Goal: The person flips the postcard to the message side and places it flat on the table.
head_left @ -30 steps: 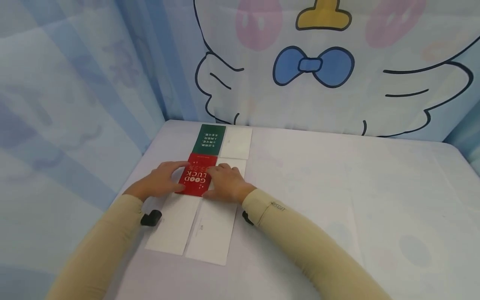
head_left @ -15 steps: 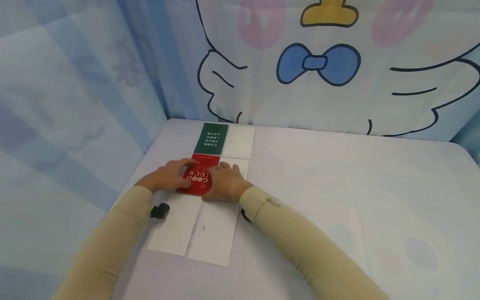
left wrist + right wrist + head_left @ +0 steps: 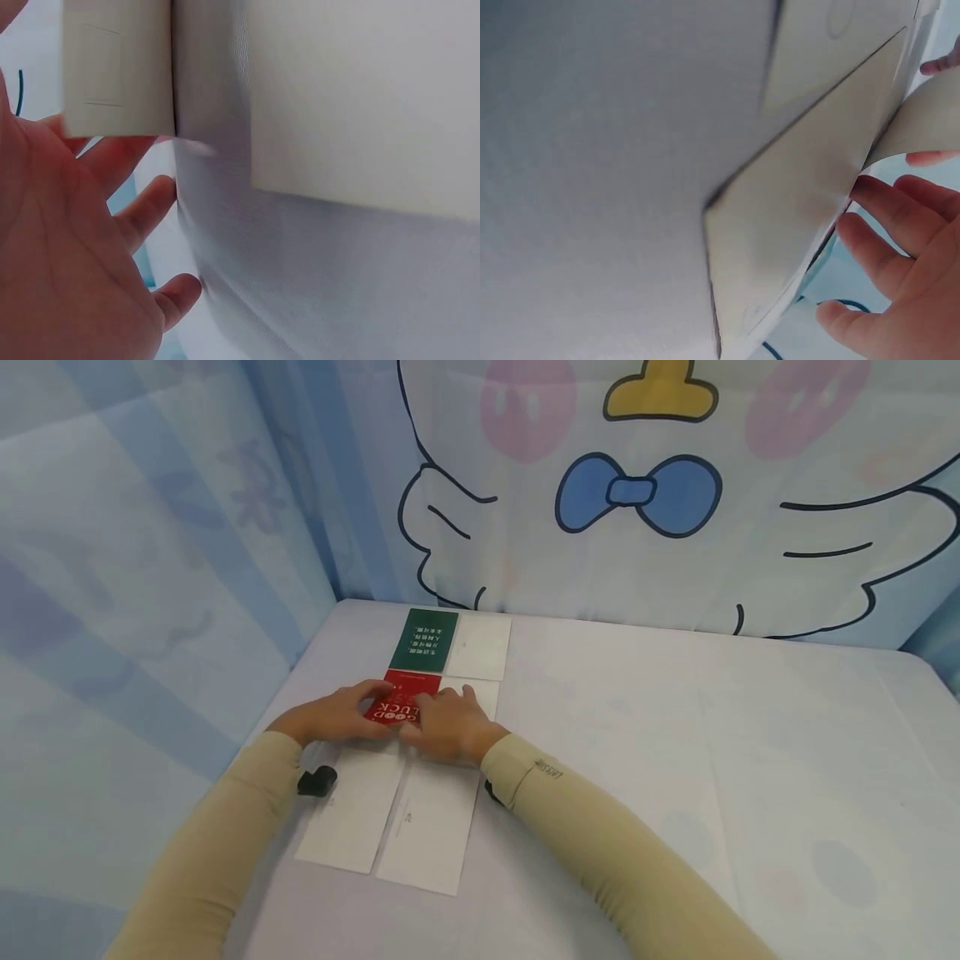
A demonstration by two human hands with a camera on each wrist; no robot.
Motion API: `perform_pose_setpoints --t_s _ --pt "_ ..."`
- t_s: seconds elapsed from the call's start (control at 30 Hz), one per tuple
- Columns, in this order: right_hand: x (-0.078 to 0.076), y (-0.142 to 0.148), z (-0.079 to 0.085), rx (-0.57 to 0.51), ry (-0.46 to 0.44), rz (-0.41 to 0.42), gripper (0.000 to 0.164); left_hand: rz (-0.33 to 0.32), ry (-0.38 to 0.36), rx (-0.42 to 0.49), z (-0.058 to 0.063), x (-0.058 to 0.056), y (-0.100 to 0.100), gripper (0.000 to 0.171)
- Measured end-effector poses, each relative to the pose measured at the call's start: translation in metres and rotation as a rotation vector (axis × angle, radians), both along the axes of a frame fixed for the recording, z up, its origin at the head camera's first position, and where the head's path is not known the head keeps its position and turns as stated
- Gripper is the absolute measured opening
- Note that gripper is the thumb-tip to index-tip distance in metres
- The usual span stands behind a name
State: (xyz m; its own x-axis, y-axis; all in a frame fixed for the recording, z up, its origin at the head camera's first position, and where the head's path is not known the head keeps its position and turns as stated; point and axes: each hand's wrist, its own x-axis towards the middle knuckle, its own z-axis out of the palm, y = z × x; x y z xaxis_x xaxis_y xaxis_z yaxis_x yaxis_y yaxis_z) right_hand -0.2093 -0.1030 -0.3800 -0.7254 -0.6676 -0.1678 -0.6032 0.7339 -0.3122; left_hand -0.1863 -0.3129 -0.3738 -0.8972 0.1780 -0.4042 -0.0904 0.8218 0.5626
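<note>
A red "GOOD LUCK" postcard [image 3: 403,689] lies between both hands, its near edge bent up off the table. My left hand [image 3: 337,717] pinches its left side near that edge, while my right hand [image 3: 450,727] holds its right side. From the left wrist, the postcard's cream back [image 3: 120,82] shows raised beside the left palm [image 3: 67,240], with a printed stamp box. The right wrist view has the postcard [image 3: 926,124] curving upward above the right fingers [image 3: 877,251]. A white card [image 3: 483,695] is partly covered by the right hand.
Beyond the red postcard lie a green card [image 3: 424,641] with white writing and a white card [image 3: 480,646]. Two white cards, one at left [image 3: 351,814] and one at right [image 3: 429,831], lie nearer. A patterned curtain [image 3: 637,560] hangs behind the white table [image 3: 637,777].
Both hands have closed in on the red postcard from its sides. Its near edge has bent up, hiding part of the lettering. The surrounding cards stay in their places.
</note>
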Motion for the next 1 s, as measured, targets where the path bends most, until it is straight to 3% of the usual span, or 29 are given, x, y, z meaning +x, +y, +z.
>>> perform_pose_setpoints --t_s 0.4,0.67,0.8,1.0 --pt "-0.007 0.004 0.0 -0.053 -0.01 -0.047 0.037 0.144 0.022 0.045 -0.001 -0.003 -0.006 0.062" --pt "-0.008 0.004 0.001 -0.051 0.019 -0.055 0.031 0.162 0.129 0.027 -0.011 -0.008 -0.009 0.051" --pt "-0.007 0.002 0.001 -0.05 0.046 -0.104 0.031 0.191 0.162 0.003 -0.014 -0.01 -0.007 0.048" --pt "-0.01 0.001 0.003 -0.179 0.067 -0.181 0.029 0.27 0.253 -0.01 -0.01 -0.007 -0.003 0.046"
